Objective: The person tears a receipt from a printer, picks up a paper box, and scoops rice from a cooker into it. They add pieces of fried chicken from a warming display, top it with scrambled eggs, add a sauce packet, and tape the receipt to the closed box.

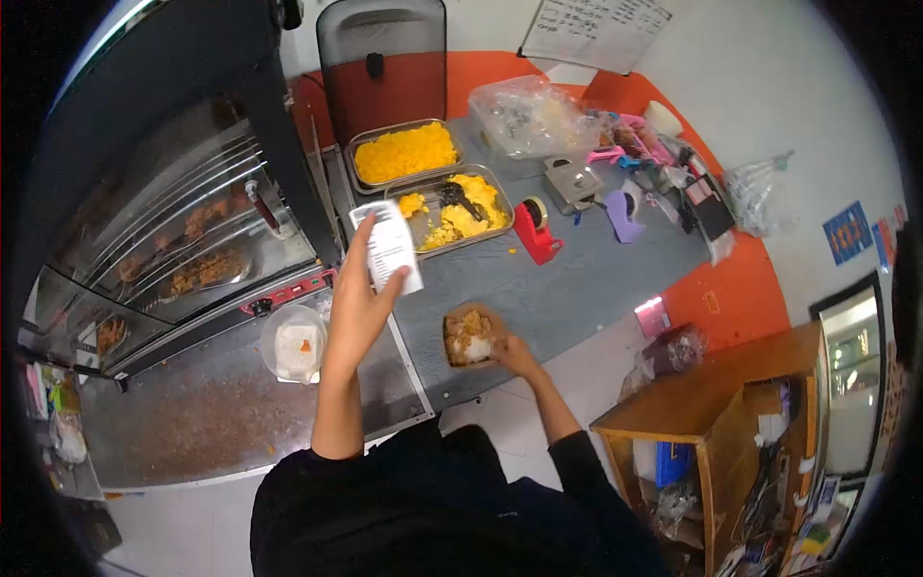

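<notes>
My left hand point(363, 303) is raised over the counter's front part, thumb and fingers closed on a printed white paper slip point(389, 245). Lower and to the right, my right hand point(516, 356) grips the side of a small brown takeaway box point(493, 319). White rice point(476, 350) and a brown, crumbly food point(469, 327) lie in the box. Beyond the slip is a metal tray point(481, 236) with yellow, scrambled-egg-like food and a black serving utensil point(460, 199). Behind it stands a fuller tray point(358, 179) of the same food.
A glass-fronted food warmer point(221, 221) stands at left, a plastic tub point(272, 356) before it. On the grey counter point(577, 279) are a red tape dispenser point(535, 236), a purple one point(623, 216) and a bagged container stack point(529, 115). A wooden shelf point(711, 404) stands at right.
</notes>
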`<state>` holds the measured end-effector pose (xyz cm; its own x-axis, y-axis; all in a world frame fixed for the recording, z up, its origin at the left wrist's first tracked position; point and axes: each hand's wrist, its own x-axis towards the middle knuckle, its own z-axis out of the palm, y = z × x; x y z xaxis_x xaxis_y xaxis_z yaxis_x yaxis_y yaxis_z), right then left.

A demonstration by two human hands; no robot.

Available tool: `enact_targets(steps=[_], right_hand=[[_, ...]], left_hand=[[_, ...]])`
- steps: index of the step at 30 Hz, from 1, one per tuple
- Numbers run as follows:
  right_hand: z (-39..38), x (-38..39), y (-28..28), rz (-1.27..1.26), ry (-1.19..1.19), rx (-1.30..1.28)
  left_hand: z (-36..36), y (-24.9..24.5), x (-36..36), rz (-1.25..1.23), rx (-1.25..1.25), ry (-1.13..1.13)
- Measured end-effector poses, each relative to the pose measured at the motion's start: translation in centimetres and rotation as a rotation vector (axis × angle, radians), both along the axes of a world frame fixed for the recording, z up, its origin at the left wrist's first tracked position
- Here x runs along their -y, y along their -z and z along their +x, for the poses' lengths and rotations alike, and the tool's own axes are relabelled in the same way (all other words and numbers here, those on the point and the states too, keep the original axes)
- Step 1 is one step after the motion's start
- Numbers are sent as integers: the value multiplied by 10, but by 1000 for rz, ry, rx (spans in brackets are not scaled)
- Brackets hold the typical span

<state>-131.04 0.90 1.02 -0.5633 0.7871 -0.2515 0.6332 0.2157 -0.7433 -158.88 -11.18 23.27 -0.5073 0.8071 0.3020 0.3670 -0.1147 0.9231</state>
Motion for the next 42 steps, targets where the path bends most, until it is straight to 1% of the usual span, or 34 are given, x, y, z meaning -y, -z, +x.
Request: enact_targets(steps=[1,3,4,5,6,7,9,10,11,12,13,14,15,16,17,19,20,21,23,24,25,27,28,29,31,32,33,35,36,37,39,40,42], right_hand=[[0,-22,7,3,-97,-91],[-18,-69,-30,151,-68,-187],[-31,-103,-49,280,-53,-178],[-49,-137,-59,403,-36,-168],[-70,-170,-56,517,-19,-97],[-92,-200,-48,632,-6,-29],[-143,-248,-29,752,-113,95],[-163,-263,-27,750,-157,69],[-180,-270,-23,807,-169,162],[-193,-271,-18,858,-172,257],[-202,-272,-13,842,-193,237],[-208,-274,-11,782,-215,286],[-210,-278,-9,729,-237,342],[-207,-280,-17,694,-334,298],[-207,-285,-14,694,-347,294],[-198,-296,-12,379,-510,194],[-189,-300,-11,520,-557,223],[-183,-305,-11,519,-563,227],[-175,-302,-57,455,-355,462],[-173,-305,-59,531,-330,401],[-176,-309,-55,531,-338,405],[-190,-316,-33,649,-324,452],[-195,-316,-14,703,-346,429],[-202,-311,-4,701,-351,425],[-217,-296,10,635,-260,473],[-219,-291,3,470,-276,468],[-221,-291,-5,472,-277,469],[-228,-298,3,278,-520,341],[-232,-297,12,186,-576,249],[-232,-292,7,186,-586,250],[-232,-277,-22,141,-284,187],[-233,-277,-27,76,-259,208],[-240,-263,-27,89,-312,258]], left_hand=[[-9,27,-12,-64,-253,-138],[-20,79,-23,-186,-374,-227],[-21,99,-30,-198,-378,-259],[-21,117,-32,-291,-277,-241],[-17,131,-37,-385,-167,-225],[-13,139,-43,-409,-160,-260],[-5,149,-63,-480,21,-233],[-1,163,-71,-409,-13,-290],[0,161,-81,-424,-17,-331],[0,159,-91,-583,10,-348],[1,158,-101,-740,42,-359],[2,168,-108,-688,39,-401],[0,179,-115,-695,44,-417],[-5,196,-121,-710,54,-431],[-8,202,-127,-724,64,-442],[-14,210,-135,-752,93,-470],[-15,213,-139,-771,113,-486],[-15,215,-144,-772,120,-488],[-17,221,-153,-772,62,-619],[-17,216,-155,-757,49,-624],[-15,220,-155,-759,57,-628],[-17,231,-155,-691,-48,-611],[-19,240,-154,-670,-97,-617],[-20,239,-154,-673,-98,-622],[-19,239,-154,-667,-66,-609],[-18,238,-153,-669,-63,-611],[-20,237,-153,-682,-26,-599],[-20,237,-156,-694,18,-590],[-20,238,-156,-695,25,-586],[-22,239,-155,-696,30,-585],[-24,238,-155,-698,26,-597],[-23,240,-154,-704,23,-594],[-23,244,-152,-713,36,-591]])
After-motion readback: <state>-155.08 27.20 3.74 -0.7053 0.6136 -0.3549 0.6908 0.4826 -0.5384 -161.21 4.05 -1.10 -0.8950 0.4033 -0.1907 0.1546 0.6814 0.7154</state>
